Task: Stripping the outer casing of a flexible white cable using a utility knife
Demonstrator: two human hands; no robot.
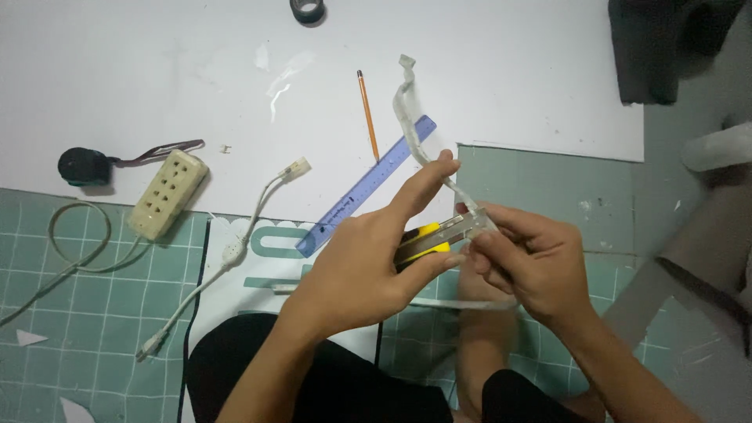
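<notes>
My left hand (374, 251) grips a yellow utility knife (427, 241) with its metal blade pointing right, index finger stretched out above it. My right hand (531, 262) pinches a clear flexible strip (409, 117) right at the blade tip. The strip curls up and away over the white sheet (157, 63), crossing the end of a blue ruler (366, 186). Both hands hover close together above the green cutting mat (86, 313).
An orange pencil (368, 113) lies beside the ruler. A beige power strip (168, 193) with its cord, a black plug (82, 166), a white cable with connector (243, 235), a black tape roll (307, 10) and a dark object (666, 43) at top right surround the work spot.
</notes>
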